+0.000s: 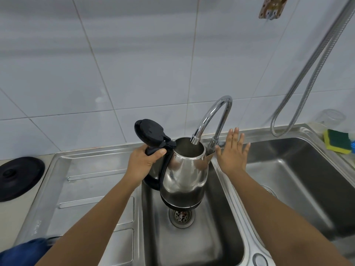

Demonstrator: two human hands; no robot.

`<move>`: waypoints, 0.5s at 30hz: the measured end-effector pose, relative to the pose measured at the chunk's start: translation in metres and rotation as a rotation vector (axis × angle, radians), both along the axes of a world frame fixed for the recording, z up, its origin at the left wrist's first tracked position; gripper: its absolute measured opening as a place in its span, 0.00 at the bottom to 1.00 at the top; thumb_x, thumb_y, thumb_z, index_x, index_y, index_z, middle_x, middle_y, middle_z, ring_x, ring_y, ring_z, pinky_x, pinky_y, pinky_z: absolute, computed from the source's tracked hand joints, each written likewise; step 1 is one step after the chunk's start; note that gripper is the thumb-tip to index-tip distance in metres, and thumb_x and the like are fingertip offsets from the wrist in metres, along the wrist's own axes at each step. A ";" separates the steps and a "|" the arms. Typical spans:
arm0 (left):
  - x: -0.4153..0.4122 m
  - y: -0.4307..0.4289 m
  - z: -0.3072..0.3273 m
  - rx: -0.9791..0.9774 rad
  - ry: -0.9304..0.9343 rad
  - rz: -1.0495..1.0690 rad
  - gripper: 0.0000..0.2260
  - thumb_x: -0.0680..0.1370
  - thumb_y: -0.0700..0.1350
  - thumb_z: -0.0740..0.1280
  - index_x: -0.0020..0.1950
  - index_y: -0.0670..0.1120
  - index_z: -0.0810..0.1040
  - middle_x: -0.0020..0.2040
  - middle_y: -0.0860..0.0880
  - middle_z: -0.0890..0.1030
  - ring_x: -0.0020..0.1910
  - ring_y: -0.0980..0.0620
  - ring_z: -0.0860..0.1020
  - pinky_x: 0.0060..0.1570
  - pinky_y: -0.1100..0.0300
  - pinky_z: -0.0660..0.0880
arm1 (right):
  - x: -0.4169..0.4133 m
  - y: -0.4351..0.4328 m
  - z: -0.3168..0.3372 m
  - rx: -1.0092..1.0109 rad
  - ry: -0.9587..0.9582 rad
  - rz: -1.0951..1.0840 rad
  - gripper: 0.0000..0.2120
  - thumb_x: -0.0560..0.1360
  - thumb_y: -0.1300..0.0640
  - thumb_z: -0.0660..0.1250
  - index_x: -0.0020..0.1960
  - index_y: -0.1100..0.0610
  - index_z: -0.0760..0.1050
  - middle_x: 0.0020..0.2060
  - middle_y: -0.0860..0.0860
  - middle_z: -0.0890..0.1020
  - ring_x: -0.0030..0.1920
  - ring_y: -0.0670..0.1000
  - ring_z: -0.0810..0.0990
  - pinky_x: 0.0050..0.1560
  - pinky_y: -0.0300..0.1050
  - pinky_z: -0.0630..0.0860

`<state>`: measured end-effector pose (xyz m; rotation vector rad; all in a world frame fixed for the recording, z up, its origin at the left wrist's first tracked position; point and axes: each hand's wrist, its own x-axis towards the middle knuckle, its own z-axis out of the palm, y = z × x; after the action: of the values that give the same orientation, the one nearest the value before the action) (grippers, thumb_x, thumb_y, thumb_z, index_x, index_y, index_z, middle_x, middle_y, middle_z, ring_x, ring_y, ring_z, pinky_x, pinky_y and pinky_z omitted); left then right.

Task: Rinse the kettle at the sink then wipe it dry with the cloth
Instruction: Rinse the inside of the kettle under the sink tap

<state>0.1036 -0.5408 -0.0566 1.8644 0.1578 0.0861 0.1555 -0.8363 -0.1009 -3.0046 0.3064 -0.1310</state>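
A shiny steel kettle [185, 173] with a black handle and its black lid [148, 132] flipped open hangs over the left sink basin [192, 244]. My left hand [144, 162] grips the handle. The chrome tap's spout [196, 140] points into the kettle's mouth; no water shows. My right hand [233, 153] is spread flat, fingers straight, just right of the kettle near the tap's base, holding nothing. A blue cloth [23, 252] lies at the lower left corner on the drainboard.
The right sink basin [299, 181] lies beyond the divider. A yellow-green sponge [337, 141] and a clear jar [329, 117] sit at its far right corner. A metal hose [311, 73] hangs from the wall. A round black kettle base [19, 177] rests on the counter at left.
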 end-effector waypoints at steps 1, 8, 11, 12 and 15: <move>0.000 0.000 -0.001 -0.001 -0.001 -0.005 0.06 0.72 0.56 0.74 0.42 0.57 0.79 0.35 0.65 0.83 0.37 0.66 0.80 0.34 0.78 0.70 | 0.004 -0.002 0.002 -0.005 0.005 0.007 0.36 0.81 0.39 0.45 0.78 0.57 0.33 0.77 0.54 0.34 0.78 0.58 0.36 0.73 0.61 0.36; -0.005 0.004 -0.005 -0.007 0.006 -0.004 0.06 0.72 0.53 0.74 0.41 0.54 0.80 0.33 0.64 0.82 0.35 0.67 0.80 0.33 0.77 0.69 | 0.021 -0.012 0.013 -0.044 0.076 0.041 0.37 0.80 0.36 0.43 0.78 0.56 0.33 0.78 0.54 0.35 0.78 0.57 0.37 0.74 0.61 0.37; -0.011 0.005 -0.005 -0.018 0.011 -0.002 0.06 0.72 0.53 0.75 0.40 0.54 0.79 0.31 0.65 0.81 0.34 0.68 0.79 0.32 0.77 0.68 | 0.019 -0.011 0.019 0.076 0.089 0.044 0.37 0.80 0.36 0.46 0.79 0.56 0.35 0.78 0.53 0.36 0.78 0.56 0.38 0.74 0.60 0.39; -0.014 0.006 -0.005 -0.022 0.013 -0.001 0.06 0.72 0.53 0.75 0.40 0.55 0.79 0.31 0.65 0.81 0.34 0.68 0.79 0.32 0.77 0.69 | 0.015 -0.009 0.022 0.167 0.080 0.039 0.37 0.81 0.37 0.48 0.79 0.56 0.37 0.79 0.52 0.37 0.78 0.56 0.40 0.74 0.59 0.40; -0.026 0.009 -0.006 -0.032 0.017 0.010 0.06 0.71 0.55 0.74 0.42 0.55 0.80 0.35 0.64 0.83 0.36 0.66 0.80 0.37 0.71 0.71 | -0.013 0.006 0.026 0.517 -0.026 0.049 0.35 0.81 0.42 0.53 0.80 0.57 0.43 0.80 0.54 0.44 0.79 0.54 0.47 0.75 0.56 0.46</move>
<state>0.0777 -0.5316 -0.0624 1.8334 0.1794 0.0742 0.1425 -0.8308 -0.0754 -2.4935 0.2214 -0.0719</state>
